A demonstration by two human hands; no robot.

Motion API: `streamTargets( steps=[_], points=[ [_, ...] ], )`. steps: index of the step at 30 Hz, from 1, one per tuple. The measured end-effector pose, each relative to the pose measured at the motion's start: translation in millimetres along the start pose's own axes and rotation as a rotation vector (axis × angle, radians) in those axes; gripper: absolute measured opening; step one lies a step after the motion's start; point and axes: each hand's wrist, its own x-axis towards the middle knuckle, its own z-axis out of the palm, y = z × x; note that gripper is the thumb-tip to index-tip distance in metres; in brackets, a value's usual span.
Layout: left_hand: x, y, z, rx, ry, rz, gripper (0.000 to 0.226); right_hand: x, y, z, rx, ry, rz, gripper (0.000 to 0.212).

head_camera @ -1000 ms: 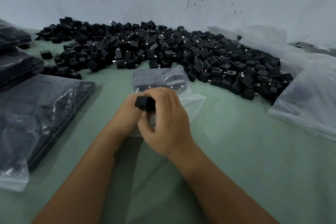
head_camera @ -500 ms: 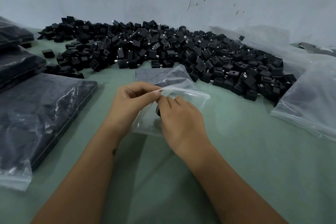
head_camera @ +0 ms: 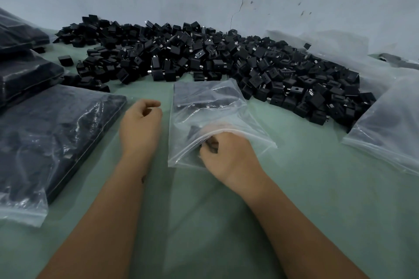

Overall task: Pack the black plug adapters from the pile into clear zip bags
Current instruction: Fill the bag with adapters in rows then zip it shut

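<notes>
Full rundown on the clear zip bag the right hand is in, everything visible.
The clear zip bag is thin, wrinkled, see-through plastic lying flat on the green table, its mouth toward the person and its far end almost at the pile of adapters. Dark adapters show through at its far end. The right hand has its fingers inside the open mouth, around something dark. The left hand is beside it, apart.

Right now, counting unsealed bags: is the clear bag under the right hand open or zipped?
Open. The right hand reaches into the clear zip bag's mouth, holding a black adapter inside.
</notes>
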Motion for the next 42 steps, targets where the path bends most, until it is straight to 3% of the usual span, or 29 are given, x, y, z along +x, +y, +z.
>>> streamTargets(
  steps=[3, 7, 15, 27, 31, 33, 37, 39, 42],
  points=[
    [-1, -3, 0, 0.267, -0.063, 0.036, 0.033, -1, -1, -3, -0.022, -0.023, 0.027, 0.024],
    [-4, 1, 4, 0.431, -0.115, 0.056, 0.036, 0, -3, 0, -0.105, -0.175, -0.025, 0.021],
    [-4, 1, 9, 0.478, -0.145, 0.082, 0.033, 38, -7, 19, -0.194, -0.165, -0.219, 0.024],
    [-1, -3, 10, 0.534, -0.146, 0.143, 0.034, 53, -6, 29, -0.328, -0.181, -0.258, 0.04],
    [-2, -4, 10, 0.546, -0.143, 0.149, 0.034, 20, -10, 14, -0.42, -0.172, -0.318, 0.024],
    [-1, -4, 10, 0.564, -0.145, 0.143, 0.034, 3, -15, 5, -0.413, -0.069, -0.462, 0.024],
    [-2, -6, 9, 0.568, -0.148, 0.142, 0.03, -8, -20, -13, -0.209, 0.465, -0.847, 0.015],
    [-2, -6, 9, 0.557, -0.144, 0.142, 0.028, -2, -12, -27, -0.092, 0.647, -0.755, 0.017],
    [-4, -5, 8, 0.533, -0.146, 0.123, 0.027, 7, 24, -50, 0.223, 0.833, -0.35, 0.011]
  ],
)
